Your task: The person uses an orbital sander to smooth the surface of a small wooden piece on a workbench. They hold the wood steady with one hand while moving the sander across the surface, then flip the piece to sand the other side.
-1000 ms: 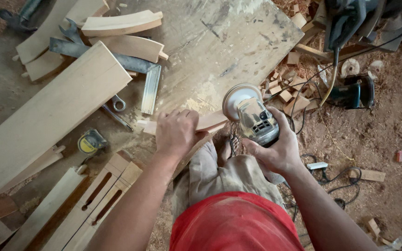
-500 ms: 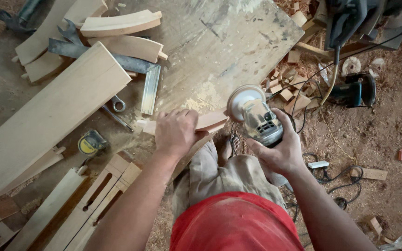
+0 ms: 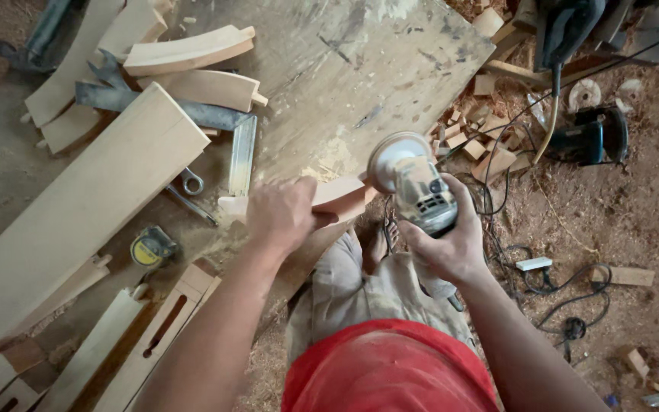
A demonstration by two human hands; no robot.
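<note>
With my left hand (image 3: 280, 214) pressed flat over the wood piece (image 3: 337, 194) at the bench (image 3: 360, 69) edge and my right hand (image 3: 448, 244) wrapped tight around the sander (image 3: 413, 183), I judge a slip could run the disc into my fingers.

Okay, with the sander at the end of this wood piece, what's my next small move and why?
Probably ease the grey handheld disc sander lightly along the pale curved wooden piece. The right hand grips the sander with its disc at the piece's end, while the left hand pins the piece on the dusty wooden workbench.
</note>
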